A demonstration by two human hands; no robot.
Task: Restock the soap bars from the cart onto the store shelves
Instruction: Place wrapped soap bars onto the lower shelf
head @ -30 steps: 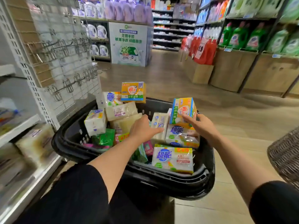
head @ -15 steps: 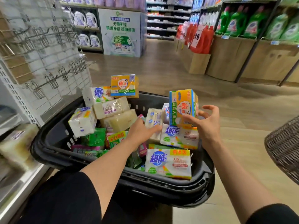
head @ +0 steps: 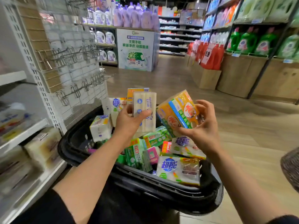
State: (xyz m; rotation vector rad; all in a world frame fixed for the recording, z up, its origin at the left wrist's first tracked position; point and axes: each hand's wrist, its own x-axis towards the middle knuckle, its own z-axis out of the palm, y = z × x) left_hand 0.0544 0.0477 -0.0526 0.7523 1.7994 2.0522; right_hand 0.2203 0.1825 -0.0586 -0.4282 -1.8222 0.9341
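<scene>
Left hand (head: 129, 122) grips a white two-bar soap pack with blue print (head: 144, 110), held upright above the black plastic shopping cart basket (head: 72, 143), thumb across the front, fingers behind it; right hand (head: 203, 126) holds an orange-and-yellow soap pack with a blue band and red logo (head: 178, 113), tilted, fingers curled round its right edge and thumb under its lower corner; both packs lifted clear of the pile, just beside each other, not clearly touching; basket holds a heap of more wrapped soap: a white pack with blue round logo and yellow end (head: 178, 171) against the near rim, another like it (head: 186, 146) behind that, green-and-white packs (head: 135, 152) in the middle, a small pink pack (head: 153, 154) between them, a white wrapped block (head: 100, 128) at the left side, a white-and-blue pack (head: 115, 104) at the far-left edge, and an orange pack (head: 132, 92) partly hidden behind the held white one; white metal store shelves (head: 24, 135) at left, carrying blurred pale soap packs (head: 43, 147) on the lower level; white pegboard panel with bare metal hooks (head: 72, 62) next to the shelves; wood-look floor (head: 242, 135); green detergent bottles (head: 252, 41) on racks at right, red ones (head: 210, 55) further back, purple ones (head: 134, 16) at the far end; dark woven basket edge (head: 291, 168) at the right border.
</scene>
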